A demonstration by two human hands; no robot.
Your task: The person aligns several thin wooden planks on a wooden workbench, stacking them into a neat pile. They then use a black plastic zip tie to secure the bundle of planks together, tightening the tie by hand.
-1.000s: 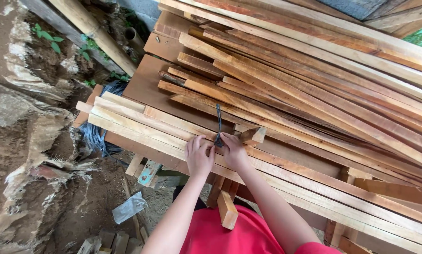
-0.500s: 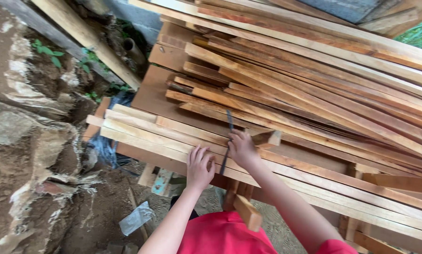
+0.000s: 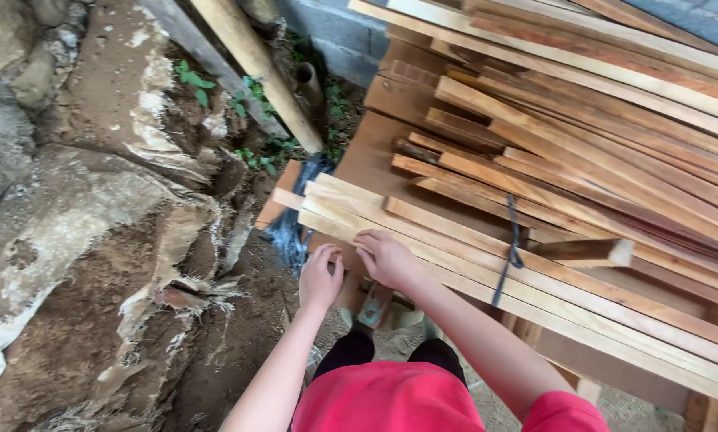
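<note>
Both hands are at the near left end of a stack of long pale wooden planks [image 3: 455,264]. My left hand [image 3: 320,278] rests against the front edge of the lowest plank, fingers curled over it. My right hand [image 3: 385,256] lies on top of the same planks, fingers bent and pressing down. A dark thin tool, like a pair of tongs or a strap [image 3: 509,252], lies across the planks to the right of my right hand, untouched. A short wooden offcut [image 3: 587,252] sits just beyond it.
A large pile of reddish timber slats [image 3: 599,136] covers the right side. Bare earth and rock [image 3: 79,240] fill the left. A round pole [image 3: 255,68] leans at the top. Black plastic [image 3: 291,228] lies under the stack's corner.
My right hand has let go of the dark tool, which now lies on the planks. Both hands have shifted left to the planks' end. The view has swung left and nearer.
</note>
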